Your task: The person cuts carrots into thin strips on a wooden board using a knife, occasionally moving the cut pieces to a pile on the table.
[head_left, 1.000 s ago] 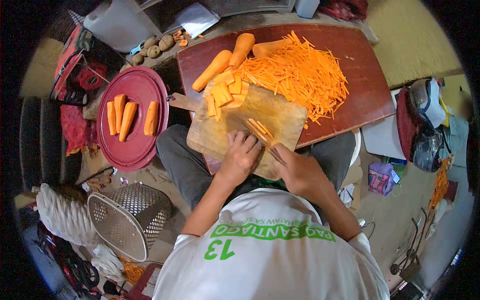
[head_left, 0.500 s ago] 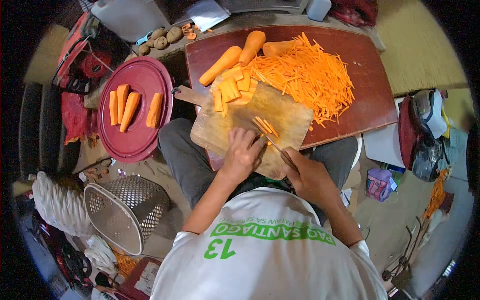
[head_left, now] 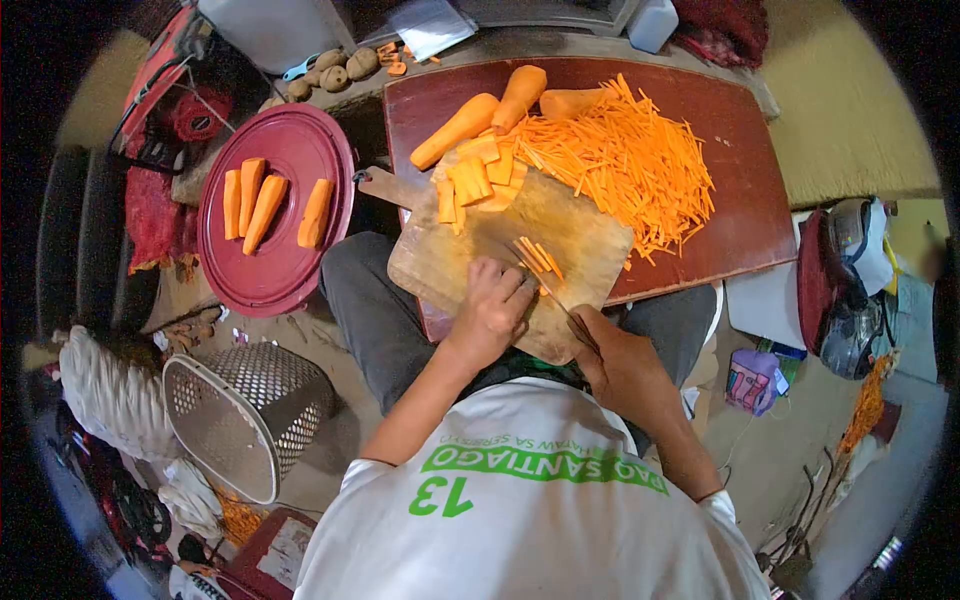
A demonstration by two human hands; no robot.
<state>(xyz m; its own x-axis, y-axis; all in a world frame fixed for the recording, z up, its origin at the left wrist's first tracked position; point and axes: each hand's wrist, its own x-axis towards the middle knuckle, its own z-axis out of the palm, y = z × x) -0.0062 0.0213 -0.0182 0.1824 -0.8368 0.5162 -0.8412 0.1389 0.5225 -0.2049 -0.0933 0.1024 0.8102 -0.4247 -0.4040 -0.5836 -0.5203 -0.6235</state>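
Observation:
My right hand [head_left: 618, 358] is wrapped round the handle of a knife [head_left: 562, 306], whose blade reaches up and left over the wooden cutting board [head_left: 585, 235]. Beside the blade, my left hand [head_left: 494, 308] presses down on the board with bent fingers; what lies under them is hidden. A few carrot sticks [head_left: 538, 256] rest past the blade. Flat carrot slices [head_left: 470, 182] lie at the board's upper left. Behind the board are a large heap of carrot strips [head_left: 625, 165] and whole peeled carrots [head_left: 456, 130].
The board lies on a dark red table [head_left: 750, 190]. Left of it, a round red lid [head_left: 285, 133] holds several peeled carrots [head_left: 265, 212]. A perforated basket [head_left: 290, 385] stands at the lower left. Brown root vegetables [head_left: 333, 77] sit behind, near a clear plastic sheet [head_left: 430, 27].
The whole view has shifted slightly. A few more cut sticks appear beside the knife blade, while both hands keep nearly the same places on the board.

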